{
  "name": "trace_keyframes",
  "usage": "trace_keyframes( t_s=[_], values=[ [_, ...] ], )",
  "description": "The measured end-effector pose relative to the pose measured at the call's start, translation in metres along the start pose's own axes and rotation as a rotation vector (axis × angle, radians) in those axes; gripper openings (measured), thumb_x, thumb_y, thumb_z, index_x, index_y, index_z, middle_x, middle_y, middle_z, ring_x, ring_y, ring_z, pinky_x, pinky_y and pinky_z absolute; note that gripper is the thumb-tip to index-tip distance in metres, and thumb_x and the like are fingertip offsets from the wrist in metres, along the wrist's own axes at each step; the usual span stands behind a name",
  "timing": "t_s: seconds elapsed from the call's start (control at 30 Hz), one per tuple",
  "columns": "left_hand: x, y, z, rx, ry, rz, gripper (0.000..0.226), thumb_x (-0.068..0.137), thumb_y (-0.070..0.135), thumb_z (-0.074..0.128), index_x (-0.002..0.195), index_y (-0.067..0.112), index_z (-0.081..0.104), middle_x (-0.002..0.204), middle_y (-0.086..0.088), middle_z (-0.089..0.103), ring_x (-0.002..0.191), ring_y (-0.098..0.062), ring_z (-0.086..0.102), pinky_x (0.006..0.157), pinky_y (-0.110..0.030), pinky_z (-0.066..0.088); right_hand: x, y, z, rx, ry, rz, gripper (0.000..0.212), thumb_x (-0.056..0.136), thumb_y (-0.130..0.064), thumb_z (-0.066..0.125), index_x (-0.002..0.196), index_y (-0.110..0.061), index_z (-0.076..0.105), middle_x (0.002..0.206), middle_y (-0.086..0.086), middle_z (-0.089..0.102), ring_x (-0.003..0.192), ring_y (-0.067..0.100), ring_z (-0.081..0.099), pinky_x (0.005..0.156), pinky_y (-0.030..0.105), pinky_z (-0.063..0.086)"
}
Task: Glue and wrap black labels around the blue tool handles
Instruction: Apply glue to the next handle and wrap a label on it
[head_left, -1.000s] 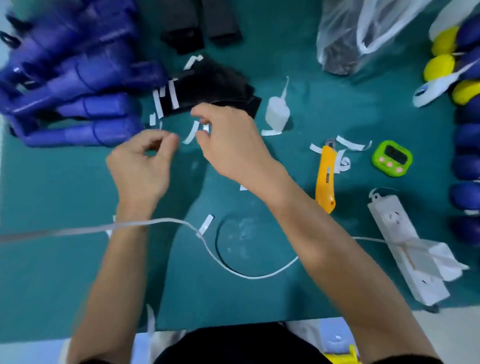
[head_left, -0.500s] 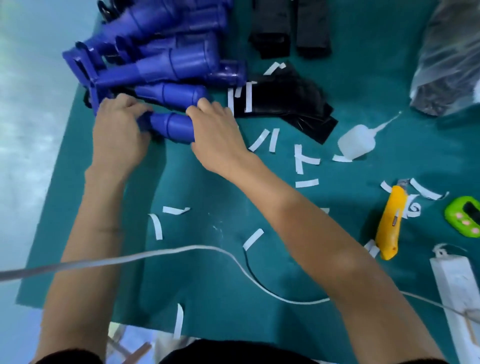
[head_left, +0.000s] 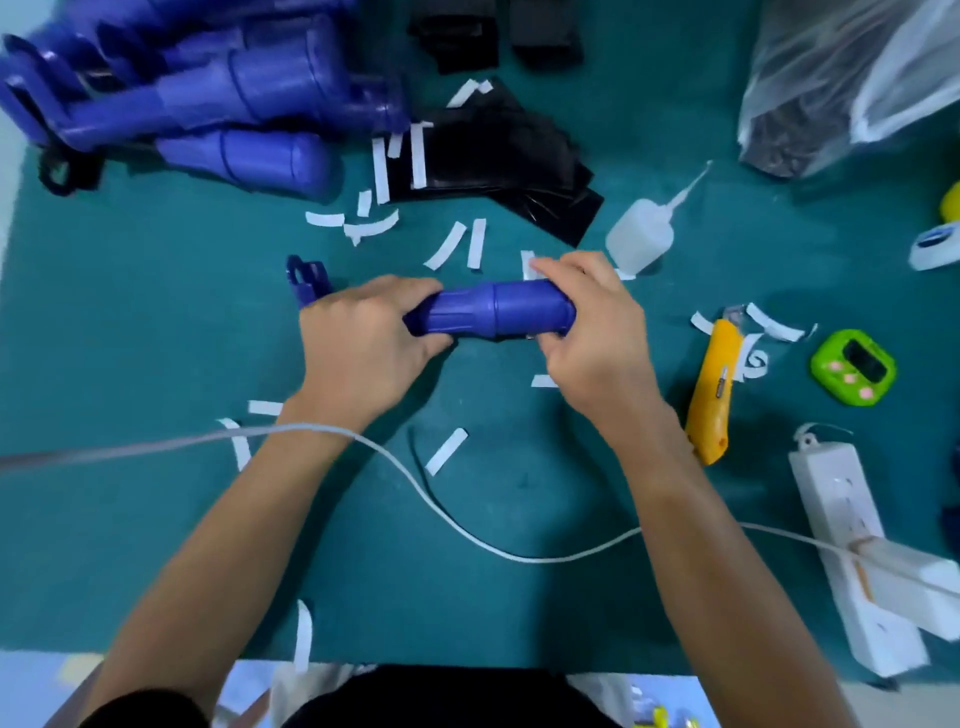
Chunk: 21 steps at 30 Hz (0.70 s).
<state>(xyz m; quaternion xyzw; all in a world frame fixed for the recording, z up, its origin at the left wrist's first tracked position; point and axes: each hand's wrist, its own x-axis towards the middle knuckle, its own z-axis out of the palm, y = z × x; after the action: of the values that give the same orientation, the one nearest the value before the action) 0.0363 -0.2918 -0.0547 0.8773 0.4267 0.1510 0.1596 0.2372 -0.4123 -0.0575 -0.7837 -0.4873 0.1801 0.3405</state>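
Note:
A blue tool handle lies sideways over the middle of the green mat, held at both ends. My left hand grips its narrower left part; the tool's hooked end sticks out past that hand. My right hand grips the thick right end. A heap of black labels lies behind, next to a pile of blue tools at the back left. A clear glue bottle with a long nozzle lies just beyond my right hand.
White backing strips are scattered over the mat. A yellow utility knife, a green timer and a white power strip lie at the right. A white cable crosses in front of my arms. A plastic bag sits back right.
Both hands reached to the pile at the back left, took one blue tool and brought it to the middle of the mat.

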Motion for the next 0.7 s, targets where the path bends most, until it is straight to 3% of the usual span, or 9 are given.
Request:
trace_keyframes(
  t_s=[0.07,0.13,0.17,0.27,0.33,0.4,0.53,0.6,0.7],
  values=[
    [-0.001,0.007,0.015,-0.085,0.075,0.092,0.040,0.075,0.038,0.087,0.110,0.021,0.080,0.103,0.002,0.078,0.091,-0.023,0.074,0.071,-0.034,0.054,-0.013,0.012,-0.002,0.018,0.088,0.037,0.066,0.079,0.002,0.078,0.140,-0.013,0.061,0.131,-0.002,0.057,0.114,0.011,0.056,0.101,0.009,0.039],
    [-0.002,0.006,0.026,-0.165,0.115,0.155,0.042,0.079,0.038,0.085,0.114,0.015,0.079,0.111,-0.002,0.078,0.103,-0.024,0.074,0.086,-0.037,0.057,-0.020,0.015,-0.003,0.043,0.125,0.037,0.065,0.078,-0.004,0.083,0.139,-0.010,0.061,0.132,0.004,0.058,0.119,0.017,0.058,0.104,0.026,0.048],
    [-0.002,0.005,0.030,-0.182,0.108,0.177,0.047,0.080,0.038,0.086,0.119,0.014,0.078,0.118,-0.003,0.077,0.111,-0.024,0.071,0.095,-0.038,0.055,-0.021,0.015,-0.004,0.052,0.121,0.035,0.064,0.078,-0.005,0.084,0.138,-0.010,0.062,0.132,0.004,0.059,0.118,0.019,0.059,0.102,0.032,0.050],
    [-0.001,0.003,0.034,-0.158,-0.002,0.210,0.072,0.073,0.033,0.090,0.138,0.015,0.066,0.132,-0.002,0.071,0.124,-0.021,0.059,0.107,-0.038,0.041,-0.016,0.014,-0.013,0.067,0.061,0.036,0.064,0.078,-0.009,0.082,0.138,-0.014,0.063,0.125,0.001,0.062,0.110,0.018,0.061,0.098,0.032,0.051],
    [0.001,0.008,0.033,-0.153,-0.060,0.169,0.076,0.077,0.035,0.085,0.145,0.017,0.056,0.126,0.000,0.071,0.114,-0.020,0.055,0.105,-0.037,0.035,-0.012,0.013,-0.020,0.076,-0.020,0.045,0.062,0.076,-0.010,0.084,0.135,-0.018,0.065,0.117,-0.001,0.064,0.102,0.015,0.061,0.094,0.032,0.051],
    [0.002,0.013,0.032,-0.124,-0.043,0.212,0.061,0.088,0.037,0.075,0.142,0.017,0.055,0.120,0.001,0.070,0.107,-0.025,0.056,0.102,-0.038,0.035,-0.010,0.008,-0.027,0.167,-0.043,0.101,0.068,0.070,-0.008,0.087,0.133,-0.022,0.067,0.109,-0.003,0.063,0.095,0.012,0.060,0.090,0.030,0.052],
    [0.002,0.018,0.017,-0.268,0.030,0.337,0.045,0.100,0.040,0.067,0.137,0.015,0.059,0.124,0.004,0.064,0.106,-0.024,0.058,0.100,-0.026,0.039,-0.014,-0.013,-0.037,0.850,0.070,0.082,0.086,0.066,-0.001,0.088,0.143,-0.019,0.055,0.110,-0.002,0.065,0.096,0.016,0.061,0.089,0.031,0.052],
    [-0.002,0.033,0.007,-0.473,0.028,0.256,0.043,0.100,0.052,0.064,0.134,0.027,0.056,0.117,0.021,0.063,0.098,-0.011,0.060,0.093,-0.018,0.044,-0.016,-0.032,-0.034,0.904,0.066,-0.042,0.072,0.075,-0.012,0.089,0.137,-0.013,0.053,0.116,-0.002,0.065,0.104,0.017,0.062,0.095,0.033,0.049],
    [-0.010,0.061,-0.002,-0.584,-0.018,0.256,0.037,0.100,0.068,0.048,0.116,0.035,0.057,0.098,0.035,0.061,0.084,0.007,0.058,0.078,-0.008,0.044,-0.021,-0.066,-0.027,0.764,0.029,-0.090,0.031,0.089,-0.023,0.072,0.116,-0.015,0.060,0.104,-0.014,0.066,0.094,0.009,0.061,0.084,0.024,0.047]
  ],
)
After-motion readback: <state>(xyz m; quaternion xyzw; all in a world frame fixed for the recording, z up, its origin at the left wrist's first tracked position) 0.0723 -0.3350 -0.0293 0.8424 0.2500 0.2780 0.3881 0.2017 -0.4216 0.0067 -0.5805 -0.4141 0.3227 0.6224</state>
